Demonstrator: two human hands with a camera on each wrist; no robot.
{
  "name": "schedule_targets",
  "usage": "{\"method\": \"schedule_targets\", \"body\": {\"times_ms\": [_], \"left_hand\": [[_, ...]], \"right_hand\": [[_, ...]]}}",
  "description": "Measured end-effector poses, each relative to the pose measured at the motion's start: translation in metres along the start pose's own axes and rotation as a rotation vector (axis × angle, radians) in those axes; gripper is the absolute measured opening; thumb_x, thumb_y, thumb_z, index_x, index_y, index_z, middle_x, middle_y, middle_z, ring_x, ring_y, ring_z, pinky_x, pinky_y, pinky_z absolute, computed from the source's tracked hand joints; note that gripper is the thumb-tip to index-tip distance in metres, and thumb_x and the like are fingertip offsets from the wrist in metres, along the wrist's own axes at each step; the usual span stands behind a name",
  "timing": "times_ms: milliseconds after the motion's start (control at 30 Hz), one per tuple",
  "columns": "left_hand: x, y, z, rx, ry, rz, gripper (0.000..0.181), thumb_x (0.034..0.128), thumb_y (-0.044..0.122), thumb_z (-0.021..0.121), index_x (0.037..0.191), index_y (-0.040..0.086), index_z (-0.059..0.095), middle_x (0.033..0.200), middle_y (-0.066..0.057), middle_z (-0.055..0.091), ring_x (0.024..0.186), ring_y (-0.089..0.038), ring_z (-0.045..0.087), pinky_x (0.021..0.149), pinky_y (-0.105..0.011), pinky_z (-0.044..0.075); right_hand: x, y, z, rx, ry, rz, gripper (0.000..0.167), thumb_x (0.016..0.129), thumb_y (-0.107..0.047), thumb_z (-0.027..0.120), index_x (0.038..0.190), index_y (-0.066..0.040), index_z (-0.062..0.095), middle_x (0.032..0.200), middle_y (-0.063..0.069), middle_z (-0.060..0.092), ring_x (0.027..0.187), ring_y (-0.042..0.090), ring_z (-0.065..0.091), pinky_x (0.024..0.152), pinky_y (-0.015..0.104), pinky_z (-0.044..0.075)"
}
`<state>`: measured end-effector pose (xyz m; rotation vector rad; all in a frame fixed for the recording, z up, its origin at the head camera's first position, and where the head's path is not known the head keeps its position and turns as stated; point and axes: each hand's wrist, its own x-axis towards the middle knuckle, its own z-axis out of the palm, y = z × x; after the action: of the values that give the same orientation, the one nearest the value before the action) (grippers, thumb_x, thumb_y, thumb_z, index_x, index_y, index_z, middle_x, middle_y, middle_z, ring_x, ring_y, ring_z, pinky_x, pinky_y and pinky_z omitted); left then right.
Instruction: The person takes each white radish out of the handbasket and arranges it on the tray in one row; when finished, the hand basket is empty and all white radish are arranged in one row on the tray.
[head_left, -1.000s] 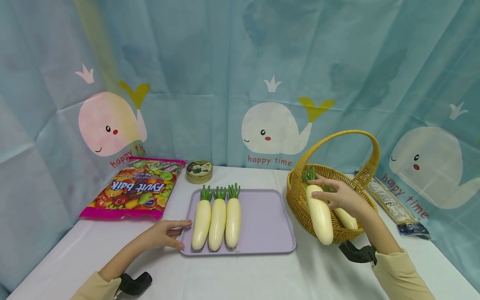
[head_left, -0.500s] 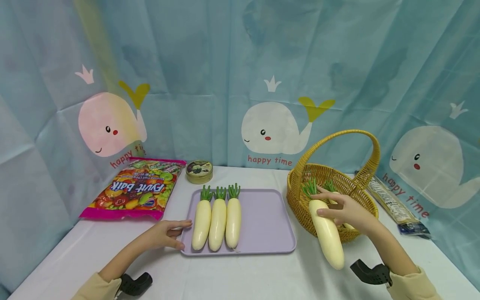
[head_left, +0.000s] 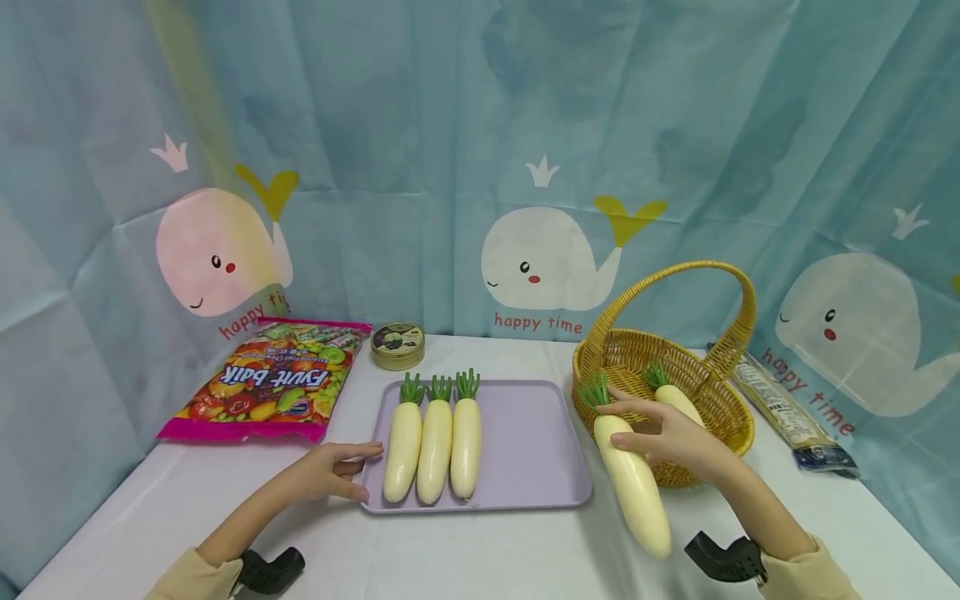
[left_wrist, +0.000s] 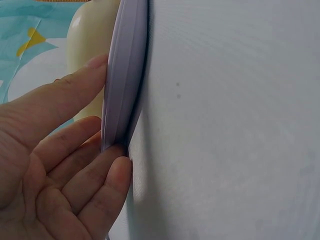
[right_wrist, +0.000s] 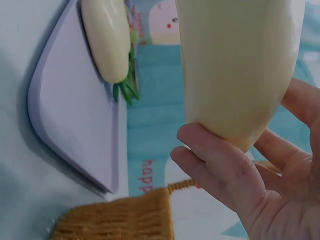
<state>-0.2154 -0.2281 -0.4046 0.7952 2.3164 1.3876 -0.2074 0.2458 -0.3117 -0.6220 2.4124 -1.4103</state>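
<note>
My right hand (head_left: 660,433) holds a white radish (head_left: 637,500) near its green leafy top, thumb on one side and fingers on the other. The radish slants in front of the wicker basket (head_left: 738,417), its tip toward me. A second white radish (head_left: 681,403) lies inside the basket, partly hidden by the hand. At the left end of the lilac tray (head_left: 532,442), my left hand (head_left: 326,473) touches the rim with relaxed fingers; the left wrist view shows its thumb (left_wrist: 75,90) against the edge. Three white radishes (head_left: 435,450) lie side by side on the tray's left half.
A colourful candy bag (head_left: 270,379) lies behind my left hand. Beside it stands a round gold tin (head_left: 397,346). A long flat package (head_left: 795,417) lies right of the basket, whose arched handle (head_left: 697,267) rises high. A blue whale-print curtain (head_left: 390,167) hangs behind the table.
My right hand has brought the radish out of the basket, toward me and then left. The second radish in the basket shows more. My left hand stays at the tray.
</note>
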Motion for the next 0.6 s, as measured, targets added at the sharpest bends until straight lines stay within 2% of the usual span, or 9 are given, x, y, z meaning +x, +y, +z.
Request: {"method": "schedule_targets", "body": {"times_ms": [233, 333, 400, 533, 600], "left_hand": [[0.000, -0.003, 0.002, -0.026, -0.003, 0.001, 0.069, 0.0727, 0.016, 0.074, 0.124, -0.016, 0.040, 0.128, -0.036, 0.033, 0.113, -0.049, 0.037, 0.088, -0.036, 0.043], [0.000, -0.003, 0.003, -0.028, -0.004, -0.005, 0.069, 0.0732, 0.016, 0.074, 0.124, -0.016, 0.041, 0.129, -0.035, 0.033, 0.113, -0.048, 0.038, 0.088, -0.035, 0.043], [0.000, -0.003, 0.003, -0.015, -0.001, -0.008, 0.068, 0.0735, 0.016, 0.074, 0.124, -0.015, 0.041, 0.129, -0.035, 0.034, 0.112, -0.048, 0.038, 0.088, -0.035, 0.043], [-0.001, 0.000, 0.001, -0.003, 0.005, 0.001, 0.068, 0.0739, 0.016, 0.073, 0.124, -0.016, 0.040, 0.128, -0.035, 0.034, 0.112, -0.048, 0.037, 0.088, -0.036, 0.043], [-0.001, 0.001, 0.001, -0.006, 0.006, 0.003, 0.069, 0.0738, 0.016, 0.073, 0.124, -0.016, 0.040, 0.128, -0.035, 0.033, 0.113, -0.048, 0.037, 0.088, -0.037, 0.043]], "right_hand": [[0.023, 0.005, 0.019, 0.026, -0.021, -0.008, 0.042, 0.085, -0.024, 0.063, 0.124, -0.013, 0.054, 0.146, 0.011, 0.017, 0.086, 0.021, 0.056, 0.054, 0.033, 0.050], [0.033, 0.004, 0.025, 0.018, -0.012, -0.027, 0.042, 0.084, -0.024, 0.064, 0.123, -0.013, 0.055, 0.146, 0.011, 0.017, 0.088, 0.019, 0.055, 0.054, 0.034, 0.049], [0.041, 0.005, 0.029, -0.001, -0.004, -0.040, 0.042, 0.083, -0.025, 0.065, 0.122, -0.013, 0.056, 0.146, 0.010, 0.017, 0.080, 0.019, 0.054, 0.052, 0.034, 0.048], [0.060, 0.007, 0.038, 0.030, 0.005, -0.055, 0.044, 0.082, -0.025, 0.066, 0.122, -0.010, 0.055, 0.146, 0.011, 0.017, 0.080, 0.019, 0.056, 0.058, 0.033, 0.051], [0.069, 0.009, 0.043, 0.047, 0.014, -0.062, 0.046, 0.081, -0.025, 0.067, 0.122, -0.008, 0.056, 0.146, 0.013, 0.017, 0.090, 0.022, 0.057, 0.061, 0.034, 0.053]]}}
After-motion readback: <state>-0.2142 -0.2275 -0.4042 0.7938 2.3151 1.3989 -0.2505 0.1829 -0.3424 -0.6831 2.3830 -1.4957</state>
